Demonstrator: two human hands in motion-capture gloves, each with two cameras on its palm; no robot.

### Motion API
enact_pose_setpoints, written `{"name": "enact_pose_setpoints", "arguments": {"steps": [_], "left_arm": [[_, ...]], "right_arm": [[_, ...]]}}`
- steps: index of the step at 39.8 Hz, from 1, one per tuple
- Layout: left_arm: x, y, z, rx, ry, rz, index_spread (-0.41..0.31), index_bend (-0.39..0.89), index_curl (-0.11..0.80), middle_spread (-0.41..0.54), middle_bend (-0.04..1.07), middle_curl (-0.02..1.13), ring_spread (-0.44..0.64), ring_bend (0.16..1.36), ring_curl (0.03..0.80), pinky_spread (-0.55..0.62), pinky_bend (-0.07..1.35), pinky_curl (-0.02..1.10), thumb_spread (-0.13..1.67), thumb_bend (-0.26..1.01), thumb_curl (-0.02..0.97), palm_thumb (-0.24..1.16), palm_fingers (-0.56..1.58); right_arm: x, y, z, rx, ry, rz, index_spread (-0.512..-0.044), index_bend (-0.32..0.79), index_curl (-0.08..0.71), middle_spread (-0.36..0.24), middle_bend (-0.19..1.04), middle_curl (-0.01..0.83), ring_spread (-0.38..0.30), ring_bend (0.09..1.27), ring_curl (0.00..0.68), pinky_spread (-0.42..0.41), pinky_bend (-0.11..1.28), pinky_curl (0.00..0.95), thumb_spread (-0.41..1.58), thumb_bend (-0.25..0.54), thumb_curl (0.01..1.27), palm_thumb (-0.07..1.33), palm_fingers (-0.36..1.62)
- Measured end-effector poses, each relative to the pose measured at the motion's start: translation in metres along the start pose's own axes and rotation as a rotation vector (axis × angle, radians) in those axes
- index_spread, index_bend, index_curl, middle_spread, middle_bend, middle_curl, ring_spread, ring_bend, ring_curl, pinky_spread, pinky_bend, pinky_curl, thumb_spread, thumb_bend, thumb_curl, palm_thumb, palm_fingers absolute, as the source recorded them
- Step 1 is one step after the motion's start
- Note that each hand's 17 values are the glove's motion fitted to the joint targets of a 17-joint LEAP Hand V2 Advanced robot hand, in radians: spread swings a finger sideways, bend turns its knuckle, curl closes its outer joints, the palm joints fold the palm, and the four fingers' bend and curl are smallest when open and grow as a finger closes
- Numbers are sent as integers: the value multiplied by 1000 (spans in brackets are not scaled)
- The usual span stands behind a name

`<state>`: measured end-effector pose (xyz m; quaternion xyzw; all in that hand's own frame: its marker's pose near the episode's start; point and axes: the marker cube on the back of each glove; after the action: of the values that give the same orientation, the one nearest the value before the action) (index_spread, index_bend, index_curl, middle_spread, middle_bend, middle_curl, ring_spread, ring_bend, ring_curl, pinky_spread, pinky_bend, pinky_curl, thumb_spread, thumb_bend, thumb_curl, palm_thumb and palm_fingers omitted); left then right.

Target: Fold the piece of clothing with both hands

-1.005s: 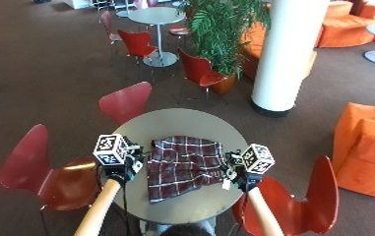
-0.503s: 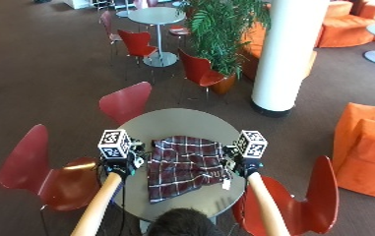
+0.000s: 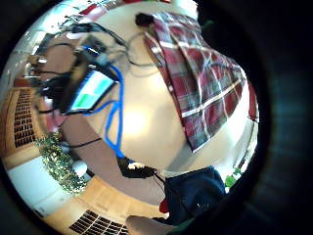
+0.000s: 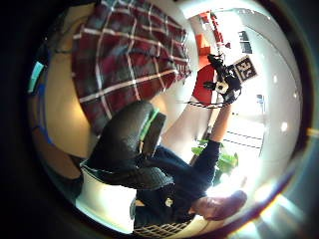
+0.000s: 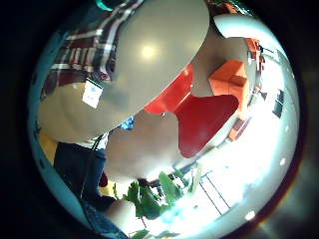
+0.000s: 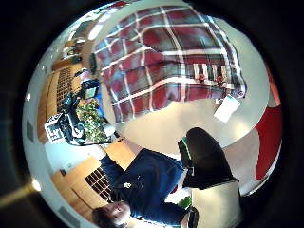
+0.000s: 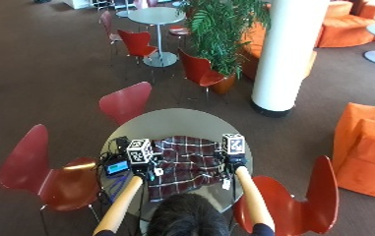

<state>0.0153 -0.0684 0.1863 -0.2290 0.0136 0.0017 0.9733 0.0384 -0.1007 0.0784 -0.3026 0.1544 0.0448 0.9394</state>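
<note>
Round grey table (image 7: pixel 174 123): carried one red plaid garment (image 7: pixel 186 164), spread flat on its near half, white lines crossing dark red checks. A white tag (image 6: pixel 227 108) lay on the table at the garment's near right edge, beside a row of small buttons.

Left hand (image 7: pixel 141 169): at the garment's left edge, over or on the cloth. Its thumb-side palm view showed black gloved fingers (image 4: pixel 130 134) gently curved, nothing between them; grip relaxed, holding nothing that could be seen.

Right hand (image 7: pixel 233 161): at the garment's right edge. Its thumb-side palm view showed a black gloved finger (image 6: pixel 205 156) above the table's near rim, apart from the cloth; whether the grip had hold of anything could not be told.

Small screen device (image 7: pixel 116 168): on the table's left part, just left of the left hand, with black and blue cables (image 3: pixel 113 117) looped round it.

Red chairs (image 7: pixel 40 167): standing round the table.
</note>
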Motion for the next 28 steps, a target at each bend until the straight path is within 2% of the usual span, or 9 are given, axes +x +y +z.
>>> {"name": "enact_pose_setpoints", "arguments": {"steps": [6,12,15,19,21,24,25,26,28], "left_arm": [[16,18,42,-136,-52,-5,-128,181,347,96,132,230,192,476,285,162,425,326,1012,-33,257,196,330],[14,27,76,-247,-201,-14,-129,143,343,105,135,228,181,462,281,133,546,356,966,-24,277,216,393],[12,29,85,-224,-275,-24,-128,134,337,108,153,237,177,475,290,132,564,367,944,-25,287,228,391],[15,39,92,-190,-321,-17,-140,212,358,40,279,290,143,426,281,130,462,348,932,-5,304,278,502],[13,34,99,-128,-342,8,-144,213,365,-1,310,297,126,396,271,115,417,338,936,-3,311,311,546],[5,10,118,-36,-366,69,-173,198,370,-75,305,307,22,386,269,-46,496,351,975,48,335,435,820],[3,5,123,-12,-373,83,-179,187,370,-93,304,310,-1,371,261,-79,501,343,986,61,344,468,864],[2,4,125,14,-383,92,-179,188,374,-95,293,314,5,355,260,-55,453,330,978,30,335,436,790],[2,8,125,76,-411,102,-197,162,374,-140,286,333,-68,368,282,-176,545,367,999,102,375,579,974]], "right_arm": [[9,-20,33,-94,64,84,-390,115,227,-119,160,266,0,424,294,174,504,343,1069,127,313,654,239],[11,-25,62,-161,43,52,-388,131,229,-120,155,265,-12,433,300,146,580,360,1031,100,343,711,279],[12,-26,70,-137,33,50,-392,136,231,-132,156,267,-29,439,304,116,611,368,1015,95,363,753,317],[15,-20,77,-111,0,110,-392,177,253,-136,130,258,-55,448,312,60,639,377,1000,88,385,801,361],[16,-18,79,-64,-28,131,-389,190,263,-158,144,259,-102,489,324,-16,657,376,996,93,396,836,528],[21,-20,82,61,-15,165,-379,199,280,-183,147,260,-157,510,321,-112,659,362,981,90,404,878,705],[22,-21,83,92,0,174,-379,211,289,-192,145,261,-171,516,326,-149,658,361,978,88,404,889,770],[23,-21,83,128,24,173,-378,183,285,-192,133,258,-171,495,320,-142,652,359,974,79,406,888,701],[23,-20,82,224,109,153,-369,211,313,-211,144,267,-196,519,346,-201,648,369,968,76,408,911,826]]}}
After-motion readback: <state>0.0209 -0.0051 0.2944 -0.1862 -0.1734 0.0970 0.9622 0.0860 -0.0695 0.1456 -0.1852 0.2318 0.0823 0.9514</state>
